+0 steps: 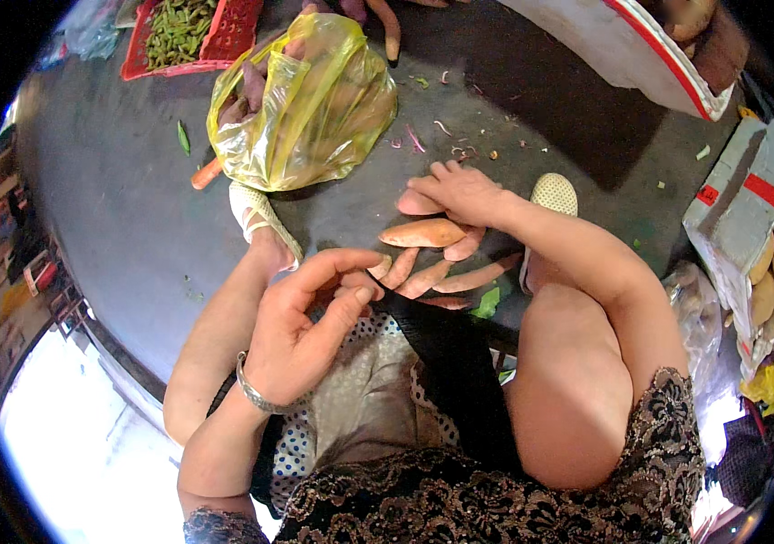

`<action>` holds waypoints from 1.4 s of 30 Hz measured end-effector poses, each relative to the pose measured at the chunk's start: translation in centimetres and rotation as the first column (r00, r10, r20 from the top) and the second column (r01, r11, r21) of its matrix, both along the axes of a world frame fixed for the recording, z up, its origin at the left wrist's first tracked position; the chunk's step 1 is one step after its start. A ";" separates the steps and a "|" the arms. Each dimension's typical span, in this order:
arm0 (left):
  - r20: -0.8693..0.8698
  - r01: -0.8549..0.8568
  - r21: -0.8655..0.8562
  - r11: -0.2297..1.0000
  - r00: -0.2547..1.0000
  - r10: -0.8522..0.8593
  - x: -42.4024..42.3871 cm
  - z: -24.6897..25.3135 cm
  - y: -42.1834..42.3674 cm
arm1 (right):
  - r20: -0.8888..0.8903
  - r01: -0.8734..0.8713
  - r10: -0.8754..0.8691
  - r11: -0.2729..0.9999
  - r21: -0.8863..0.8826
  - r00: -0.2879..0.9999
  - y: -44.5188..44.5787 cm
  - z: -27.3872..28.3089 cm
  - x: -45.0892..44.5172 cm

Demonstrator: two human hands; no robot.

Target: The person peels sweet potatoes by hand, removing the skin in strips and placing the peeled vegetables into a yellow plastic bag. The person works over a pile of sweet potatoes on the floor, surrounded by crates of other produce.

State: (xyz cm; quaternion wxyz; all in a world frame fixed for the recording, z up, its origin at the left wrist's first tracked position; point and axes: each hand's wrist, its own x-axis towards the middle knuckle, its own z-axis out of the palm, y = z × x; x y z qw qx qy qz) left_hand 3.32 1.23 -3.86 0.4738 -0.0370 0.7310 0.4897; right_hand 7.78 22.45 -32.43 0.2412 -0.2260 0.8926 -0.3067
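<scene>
My right hand (458,194) reaches down to the floor over a pinkish sweet potato (417,202), fingers curled past its far side. Its thumb is hidden. Just nearer to me lies an orange-tan sweet potato (422,233), with another pinkish one (465,245) partly beneath it. Several slimmer sweet potatoes (424,279) lie fanned out between my feet. My left hand (312,319), wearing a silver bangle (258,391), is raised over my lap. Its fingers bend loosely, the thumb stands apart, and no object shows in it.
A yellow plastic bag (319,115) of sweet potatoes stands by my left shoe (254,211). Behind it is a red basket (230,30) of green pods. Foam boxes stand at upper right (618,51) and right (734,204). A green leaf (487,303) and scraps litter the dark floor.
</scene>
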 end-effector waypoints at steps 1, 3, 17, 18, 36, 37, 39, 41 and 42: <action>-0.012 -0.003 0.005 1.000 1.000 0.003 -0.1 -0.3 -0.2 | 0.141 0.043 -0.037 0.998 -0.040 0.989 0.4 0.9 -0.7; -0.041 -0.017 -0.040 0.999 0.999 0.016 -0.3 -0.8 -0.5 | 0.527 0.224 -0.098 0.958 -0.181 0.844 1.1 2.0 -2.0; 0.133 -0.101 0.150 0.983 0.988 0.082 -0.8 -4.0 0.7 | 0.875 0.763 0.040 0.471 -0.442 0.482 0.8 12.0 -3.1; 0.131 -0.091 0.140 0.986 0.989 0.073 -0.8 -4.1 0.8 | 0.907 0.769 0.044 0.514 -0.380 0.419 0.9 11.1 -2.7; 0.140 -0.249 0.090 0.964 0.962 0.235 -2.3 -2.2 0.2 | 0.247 0.515 -0.859 0.022 -0.857 0.449 13.7 25.1 -14.1; 0.165 -0.208 0.092 0.974 0.968 0.191 -2.1 -1.9 0.6 | 0.113 0.427 -0.924 0.059 -0.903 0.366 15.8 25.3 -16.0; 0.176 -0.210 0.119 0.970 0.966 0.187 -1.9 -2.2 0.4 | 0.015 0.517 -0.946 0.164 -0.840 0.325 18.5 25.4 -18.4; 0.180 -0.204 0.131 0.970 0.967 0.179 -1.7 -2.4 0.6 | -0.086 0.603 -0.952 0.254 -0.757 0.293 20.9 25.5 -20.1; 0.181 -0.207 0.122 0.971 0.966 0.183 -1.7 -2.4 0.4 | -0.231 0.613 -0.940 0.338 -0.714 0.249 21.4 24.4 -21.0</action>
